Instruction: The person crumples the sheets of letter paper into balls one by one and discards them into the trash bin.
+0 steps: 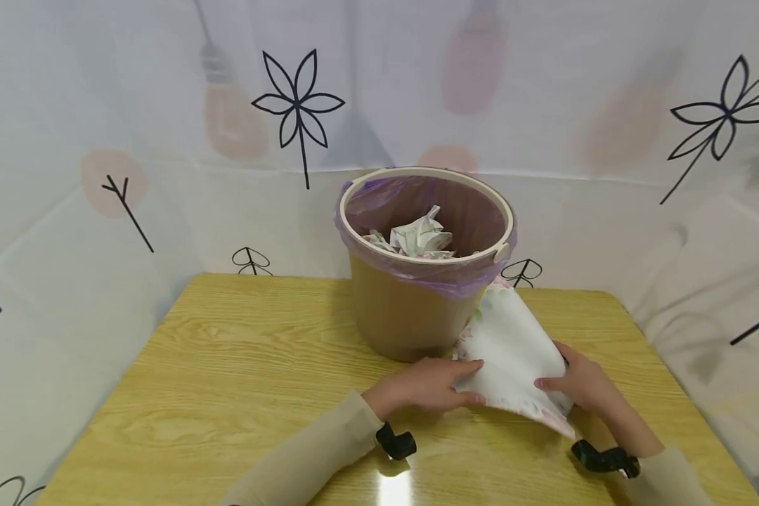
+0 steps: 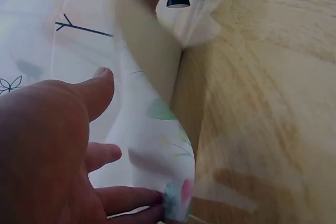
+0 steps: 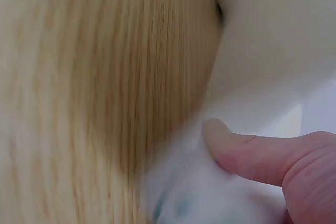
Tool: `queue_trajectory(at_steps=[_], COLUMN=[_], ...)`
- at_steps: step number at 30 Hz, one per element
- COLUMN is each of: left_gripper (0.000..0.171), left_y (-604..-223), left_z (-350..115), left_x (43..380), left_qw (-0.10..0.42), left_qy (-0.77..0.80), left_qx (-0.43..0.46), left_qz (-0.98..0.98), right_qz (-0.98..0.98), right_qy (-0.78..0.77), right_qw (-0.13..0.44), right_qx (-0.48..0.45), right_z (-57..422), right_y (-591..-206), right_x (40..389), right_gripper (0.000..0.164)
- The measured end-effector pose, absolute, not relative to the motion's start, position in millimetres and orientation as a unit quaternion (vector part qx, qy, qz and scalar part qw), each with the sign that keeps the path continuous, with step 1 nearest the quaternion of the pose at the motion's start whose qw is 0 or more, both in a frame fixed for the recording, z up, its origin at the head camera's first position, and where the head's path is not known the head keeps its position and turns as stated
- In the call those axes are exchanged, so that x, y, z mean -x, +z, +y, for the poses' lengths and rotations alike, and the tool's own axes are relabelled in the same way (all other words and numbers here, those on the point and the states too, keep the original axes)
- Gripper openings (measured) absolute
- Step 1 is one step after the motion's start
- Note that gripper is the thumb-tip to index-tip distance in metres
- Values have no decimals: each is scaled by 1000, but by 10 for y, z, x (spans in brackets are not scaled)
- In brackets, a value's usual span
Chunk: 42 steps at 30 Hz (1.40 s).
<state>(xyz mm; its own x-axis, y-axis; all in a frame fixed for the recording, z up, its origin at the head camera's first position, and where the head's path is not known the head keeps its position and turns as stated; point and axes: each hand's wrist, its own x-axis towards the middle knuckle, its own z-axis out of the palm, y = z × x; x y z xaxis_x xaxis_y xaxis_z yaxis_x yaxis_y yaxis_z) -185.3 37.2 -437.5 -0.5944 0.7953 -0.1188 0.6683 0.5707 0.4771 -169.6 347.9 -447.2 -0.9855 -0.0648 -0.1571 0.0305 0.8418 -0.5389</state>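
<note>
A white paper sheet [image 1: 512, 351] with a floral border stands tilted and bent at the bucket's right side, between both hands. My right hand [image 1: 585, 383] pinches its right edge, thumb on the near face and the other fingers hidden behind. In the right wrist view the thumb [image 3: 252, 153] presses on the blurred sheet. My left hand [image 1: 430, 385] is at the sheet's left edge with fingers spread. The left wrist view shows its thumb [image 2: 97, 93] held away from the paper and lower fingertips touching the printed edge.
A brown bucket [image 1: 405, 316] with a purple liner [image 1: 455, 281] and cream rim stands at the back of the wooden table [image 1: 240, 379]. Crumpled floral paper [image 1: 420, 235] lies inside it. A white printed cloth [image 1: 164, 105] hangs behind the table.
</note>
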Motion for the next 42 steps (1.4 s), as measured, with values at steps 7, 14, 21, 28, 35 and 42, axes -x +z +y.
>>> queue_trajectory(at_steps=[7, 14, 21, 28, 35, 42], left_gripper=[69, 71, 78, 87, 92, 100], left_y=[-4411, -4426, -4459, -4531, -4565, -4543], left_z=[416, 475, 543, 597, 686, 811], left_x=[1835, 1874, 1912, 1950, 1944, 1897], left_qw=[165, 165, 184, 184, 197, 211], left_qy=[191, 229, 296, 362, 464, 565], left_qx=[-432, -418, -390, -375, -356, -336], left_qz=[866, 863, 852, 833, 787, 723], right_qz=[949, 941, 923, 890, 869, 840], right_qy=[-305, -329, -380, -448, -486, -531], right_qw=[79, 78, 53, 76, 93, 103], right_qx=[3, 8, 38, 43, 21, 40], right_z=[3402, 3267, 3058, 2849, 2741, 2661], right_y=[-4400, -4402, -4437, -4440, -4419, -4348], right_x=[1593, 1502, 1434, 1380, 1358, 1309], right_gripper=[98, 97, 91, 82, 76, 69])
